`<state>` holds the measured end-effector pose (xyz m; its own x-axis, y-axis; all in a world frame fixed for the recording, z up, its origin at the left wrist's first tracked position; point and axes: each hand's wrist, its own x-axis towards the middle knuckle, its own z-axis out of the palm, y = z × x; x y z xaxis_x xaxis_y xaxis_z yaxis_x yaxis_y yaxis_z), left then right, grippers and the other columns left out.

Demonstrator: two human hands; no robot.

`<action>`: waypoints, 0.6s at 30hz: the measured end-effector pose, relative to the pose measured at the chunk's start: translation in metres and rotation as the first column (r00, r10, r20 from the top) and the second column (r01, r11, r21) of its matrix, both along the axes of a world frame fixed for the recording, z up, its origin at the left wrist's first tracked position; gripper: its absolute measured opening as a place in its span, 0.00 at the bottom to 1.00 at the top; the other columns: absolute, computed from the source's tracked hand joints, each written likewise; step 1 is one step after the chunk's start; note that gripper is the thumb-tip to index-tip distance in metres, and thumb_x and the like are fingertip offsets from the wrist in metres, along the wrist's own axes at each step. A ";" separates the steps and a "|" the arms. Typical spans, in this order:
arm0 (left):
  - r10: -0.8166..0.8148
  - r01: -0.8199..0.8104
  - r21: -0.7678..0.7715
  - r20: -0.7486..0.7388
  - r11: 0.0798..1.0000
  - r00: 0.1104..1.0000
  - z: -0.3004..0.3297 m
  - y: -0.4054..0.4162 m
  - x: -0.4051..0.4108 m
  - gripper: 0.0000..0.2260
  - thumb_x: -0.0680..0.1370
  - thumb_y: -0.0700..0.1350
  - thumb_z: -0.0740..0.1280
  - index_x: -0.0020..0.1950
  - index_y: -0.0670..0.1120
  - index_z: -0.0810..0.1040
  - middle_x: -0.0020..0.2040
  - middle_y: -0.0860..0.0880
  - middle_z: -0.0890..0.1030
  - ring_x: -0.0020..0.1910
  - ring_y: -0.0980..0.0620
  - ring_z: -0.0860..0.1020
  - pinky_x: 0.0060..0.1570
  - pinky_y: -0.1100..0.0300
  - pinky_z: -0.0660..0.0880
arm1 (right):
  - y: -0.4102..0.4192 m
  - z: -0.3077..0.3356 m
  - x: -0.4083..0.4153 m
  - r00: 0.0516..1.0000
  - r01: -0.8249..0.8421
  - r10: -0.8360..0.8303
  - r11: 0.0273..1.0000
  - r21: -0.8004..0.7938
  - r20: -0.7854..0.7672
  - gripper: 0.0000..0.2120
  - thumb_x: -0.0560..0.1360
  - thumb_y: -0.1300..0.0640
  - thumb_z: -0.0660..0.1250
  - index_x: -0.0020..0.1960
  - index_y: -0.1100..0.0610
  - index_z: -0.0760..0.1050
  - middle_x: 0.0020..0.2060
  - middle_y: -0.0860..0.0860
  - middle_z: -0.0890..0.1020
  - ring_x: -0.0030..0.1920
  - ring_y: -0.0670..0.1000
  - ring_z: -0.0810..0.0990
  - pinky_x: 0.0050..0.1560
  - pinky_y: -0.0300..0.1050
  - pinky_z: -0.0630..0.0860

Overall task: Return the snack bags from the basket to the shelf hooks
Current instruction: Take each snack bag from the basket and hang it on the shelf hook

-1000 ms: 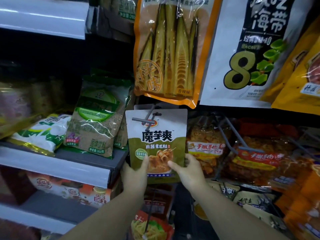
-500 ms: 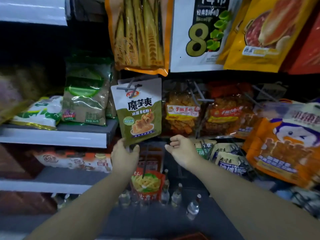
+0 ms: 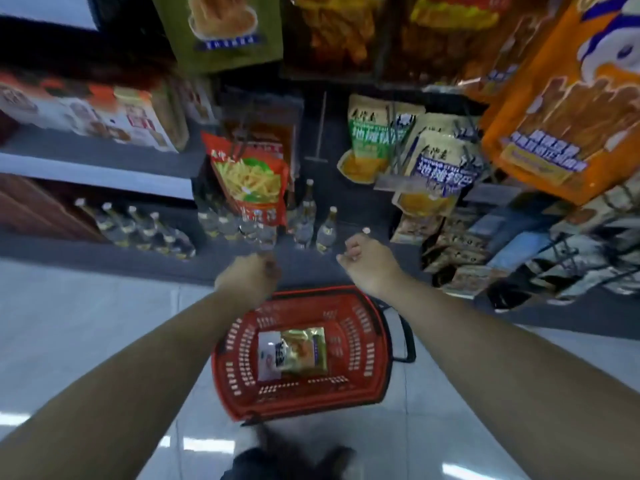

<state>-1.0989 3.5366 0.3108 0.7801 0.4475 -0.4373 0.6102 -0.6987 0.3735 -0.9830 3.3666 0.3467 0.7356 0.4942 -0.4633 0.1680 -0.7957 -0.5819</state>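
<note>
A red plastic basket [image 3: 367,344] stands on the floor below me. In it lie a gold snack bag [image 3: 304,349] and a white bag [image 3: 268,358] partly under it. My left hand [image 3: 251,277] and my right hand [image 3: 369,263] hover above the basket's far rim, both with loosely curled fingers and nothing in them. The green snack bag [image 3: 225,26] hangs on its hook at the top of the view, apart from both hands.
Hooks ahead carry a red noodle bag [image 3: 252,181], green-and-yellow bags [image 3: 377,140] and a large orange bag [image 3: 568,109]. Several small bottles [image 3: 311,223] stand on the low dark shelf. Boxes [image 3: 79,109] fill a grey shelf at left. Pale floor tiles surround the basket.
Both hands let go of the green bag, which stays on its hook, and dropped down. My view tilted down so the basket on the floor came into sight.
</note>
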 end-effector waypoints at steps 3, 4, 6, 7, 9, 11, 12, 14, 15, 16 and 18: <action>-0.006 0.013 0.042 -0.163 0.999 0.987 -0.072 -0.020 -0.020 0.18 0.76 0.54 0.53 0.58 0.51 0.78 0.57 0.46 0.81 0.55 0.42 0.79 0.53 0.53 0.76 | -0.021 -0.071 -0.011 0.998 -0.059 0.060 0.996 -0.072 -0.001 0.20 0.80 0.53 0.62 0.70 0.58 0.68 0.63 0.58 0.77 0.61 0.59 0.76 0.56 0.50 0.76; 0.013 -0.006 0.033 -0.218 0.999 0.976 -0.101 -0.023 -0.027 0.16 0.77 0.52 0.56 0.60 0.52 0.77 0.57 0.45 0.81 0.55 0.43 0.79 0.52 0.55 0.74 | -0.025 -0.099 -0.014 0.997 -0.078 0.079 0.992 -0.099 0.006 0.20 0.80 0.52 0.62 0.69 0.58 0.68 0.63 0.58 0.78 0.61 0.59 0.77 0.57 0.52 0.76; 0.027 -0.025 0.011 -0.297 1.000 0.954 -0.167 -0.022 -0.036 0.15 0.78 0.49 0.60 0.62 0.51 0.77 0.58 0.45 0.80 0.55 0.44 0.79 0.50 0.56 0.74 | -0.030 -0.161 -0.017 0.991 -0.133 0.136 0.978 -0.161 0.008 0.20 0.79 0.51 0.63 0.68 0.57 0.69 0.62 0.57 0.79 0.62 0.58 0.77 0.60 0.51 0.75; 0.031 -0.032 0.004 -0.325 0.999 0.945 -0.203 -0.020 -0.042 0.14 0.77 0.49 0.61 0.61 0.51 0.77 0.57 0.46 0.81 0.54 0.44 0.80 0.49 0.56 0.75 | -0.031 -0.196 -0.018 0.987 -0.156 0.159 0.969 -0.194 -0.002 0.20 0.78 0.51 0.63 0.67 0.57 0.70 0.62 0.57 0.79 0.62 0.57 0.77 0.61 0.50 0.75; 0.063 -0.074 -0.014 -0.379 0.997 0.923 -0.286 -0.008 -0.052 0.13 0.75 0.50 0.62 0.57 0.53 0.79 0.53 0.47 0.82 0.50 0.47 0.81 0.47 0.55 0.78 | -0.029 -0.268 -0.019 0.980 -0.198 0.199 0.945 -0.260 -0.024 0.19 0.78 0.50 0.63 0.66 0.55 0.70 0.60 0.56 0.80 0.60 0.57 0.78 0.59 0.51 0.76; 0.120 -0.154 -0.049 -0.423 0.987 0.898 -0.371 0.003 -0.063 0.14 0.73 0.50 0.63 0.56 0.50 0.81 0.51 0.47 0.83 0.47 0.48 0.82 0.43 0.56 0.79 | -0.025 -0.341 -0.016 0.967 -0.249 0.252 0.909 -0.334 -0.035 0.19 0.78 0.51 0.63 0.67 0.54 0.70 0.59 0.56 0.80 0.59 0.58 0.79 0.58 0.50 0.77; 0.144 -0.191 -0.068 -0.433 0.979 0.890 -0.405 0.007 -0.066 0.14 0.74 0.49 0.64 0.57 0.48 0.81 0.51 0.47 0.83 0.47 0.47 0.82 0.41 0.58 0.77 | -0.021 -0.376 -0.014 0.958 -0.277 0.283 0.887 -0.369 -0.039 0.19 0.78 0.51 0.62 0.68 0.53 0.69 0.60 0.56 0.80 0.59 0.58 0.79 0.57 0.49 0.77; 0.128 -0.185 -0.094 -0.429 0.978 0.894 -0.451 0.012 -0.065 0.11 0.77 0.44 0.64 0.57 0.43 0.80 0.49 0.47 0.81 0.45 0.50 0.80 0.37 0.65 0.73 | -0.011 -0.443 -0.011 0.935 -0.337 0.352 0.845 -0.416 -0.044 0.21 0.78 0.54 0.62 0.70 0.53 0.67 0.62 0.57 0.78 0.61 0.58 0.78 0.58 0.48 0.76; 0.082 -0.142 -0.105 -0.437 0.984 0.896 -0.470 0.013 -0.062 0.10 0.78 0.41 0.63 0.57 0.41 0.78 0.47 0.49 0.79 0.44 0.52 0.78 0.35 0.68 0.71 | -0.005 -0.475 -0.010 0.919 -0.374 0.392 0.822 -0.429 -0.052 0.21 0.78 0.56 0.62 0.71 0.54 0.66 0.63 0.57 0.77 0.62 0.58 0.77 0.59 0.48 0.76; 0.077 -0.134 -0.108 -0.422 0.985 0.903 -0.493 0.016 -0.058 0.09 0.78 0.39 0.63 0.58 0.40 0.76 0.48 0.49 0.77 0.44 0.54 0.76 0.36 0.68 0.72 | 0.003 -0.504 -0.010 0.896 -0.419 0.440 0.794 -0.440 -0.057 0.22 0.78 0.57 0.62 0.71 0.54 0.66 0.65 0.57 0.75 0.64 0.58 0.75 0.61 0.49 0.75; 0.084 -0.128 -0.079 -0.415 0.989 0.906 -0.533 0.016 -0.050 0.14 0.79 0.40 0.64 0.63 0.38 0.73 0.55 0.47 0.78 0.52 0.50 0.78 0.48 0.64 0.75 | 0.017 -0.555 -0.011 0.837 -0.506 0.544 0.728 -0.463 -0.061 0.22 0.77 0.57 0.60 0.71 0.55 0.65 0.68 0.56 0.72 0.67 0.57 0.72 0.66 0.50 0.71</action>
<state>-1.1487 3.5530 -0.2219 0.4728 0.4533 -0.7557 0.7931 -0.5926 0.1407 -0.9938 3.3838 -0.2079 0.4614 0.5657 -0.6834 0.6640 -0.7311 -0.1569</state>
